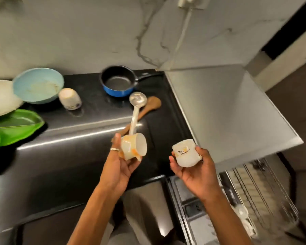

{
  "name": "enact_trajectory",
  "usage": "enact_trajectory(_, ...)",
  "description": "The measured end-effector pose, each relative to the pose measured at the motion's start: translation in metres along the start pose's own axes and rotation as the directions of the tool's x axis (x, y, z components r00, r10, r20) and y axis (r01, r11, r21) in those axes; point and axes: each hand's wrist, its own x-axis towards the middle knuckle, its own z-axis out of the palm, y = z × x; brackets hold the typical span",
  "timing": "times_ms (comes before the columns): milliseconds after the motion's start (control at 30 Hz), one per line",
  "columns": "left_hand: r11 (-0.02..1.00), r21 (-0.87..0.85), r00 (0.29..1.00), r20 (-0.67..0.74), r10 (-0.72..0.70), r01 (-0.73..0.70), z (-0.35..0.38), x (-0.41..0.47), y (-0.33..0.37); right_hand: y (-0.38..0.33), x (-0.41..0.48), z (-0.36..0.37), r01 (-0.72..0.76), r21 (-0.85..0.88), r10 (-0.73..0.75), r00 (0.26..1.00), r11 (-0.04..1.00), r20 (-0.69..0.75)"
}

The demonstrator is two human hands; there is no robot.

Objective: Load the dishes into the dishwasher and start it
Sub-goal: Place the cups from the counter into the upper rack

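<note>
My left hand [119,162] grips a white cup with orange marks [133,146], tipped on its side above the dark counter [78,138]. My right hand [195,169] holds a second white cup with a dark motif [185,152], over the counter's right end. The open dishwasher [189,209] lies at lower right, its wire rack [260,188] pulled out. On the counter lie a steel ladle [136,106], a wooden spoon [148,106], a blue saucepan [118,82], a third white cup [70,99], a light blue bowl [38,85], a white plate [0,98] and green plates [16,126].
A steel-topped appliance [228,110] stands to the right of the counter, above the dishwasher rack. A white cable [182,32] runs down the marble wall behind it. The green plates overhang the counter's left edge.
</note>
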Motion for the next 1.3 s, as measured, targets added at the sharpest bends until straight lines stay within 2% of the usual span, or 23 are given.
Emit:
enact_trajectory(100,0.984,0.168,0.995,0.062,-0.077,0.065,0.047,-0.010,-0.063,-0.037,-0.041,-0.069,0.094,-0.018,-0.095,0.993,0.995,-0.070)
enact_trajectory(200,0.937,0.345,0.984,0.145,-0.103,0.048,0.096,-0.023,-0.138,-0.078,-0.079,-0.152,0.215,-0.048,-0.219,0.968,0.975,-0.125)
enact_trajectory(267,0.882,0.471,0.981,0.164,-0.101,0.012,0.124,-0.032,-0.190,-0.104,-0.098,-0.210,0.253,-0.158,-0.285,0.929,0.955,-0.236)
enact_trajectory(367,0.787,0.617,0.989,0.122,-0.089,-0.005,0.156,-0.038,-0.287,-0.138,-0.131,-0.307,0.241,-0.327,-0.363,0.845,0.914,-0.392)
enact_trajectory(400,0.716,0.697,0.991,0.123,-0.061,-0.042,0.161,-0.033,-0.319,-0.145,-0.145,-0.337,0.240,-0.344,-0.379,0.821,0.908,-0.427)
enact_trajectory(433,0.603,0.792,0.990,0.141,-0.020,-0.100,0.162,-0.026,-0.348,-0.150,-0.155,-0.362,0.239,-0.363,-0.393,0.804,0.900,-0.445)
enact_trajectory(500,0.331,0.923,0.980,0.196,0.032,-0.196,0.162,-0.013,-0.405,-0.156,-0.176,-0.407,0.224,-0.389,-0.400,0.790,0.894,-0.465)
enact_trajectory(567,0.198,0.960,0.980,0.193,0.046,-0.198,0.160,0.002,-0.450,-0.159,-0.187,-0.439,0.208,-0.385,-0.385,0.795,0.899,-0.469)
enact_trajectory(733,0.051,0.990,0.989,0.127,0.075,-0.131,0.147,0.048,-0.512,-0.148,-0.179,-0.478,0.157,-0.443,-0.382,0.790,0.883,-0.480)
enact_trajectory(967,-0.021,0.991,0.987,0.133,0.091,-0.132,0.140,0.110,-0.549,-0.135,-0.150,-0.498,0.081,-0.493,-0.333,0.829,0.866,-0.449)
enact_trajectory(1200,-0.095,0.984,0.986,0.159,0.059,-0.153,0.129,0.141,-0.581,-0.121,-0.138,-0.522,0.017,-0.502,-0.290,0.833,0.865,-0.472)
enact_trajectory(1300,-0.146,0.982,0.992,0.126,0.024,-0.122,0.122,0.156,-0.593,-0.122,-0.133,-0.528,0.012,-0.507,-0.287,0.836,0.862,-0.468)
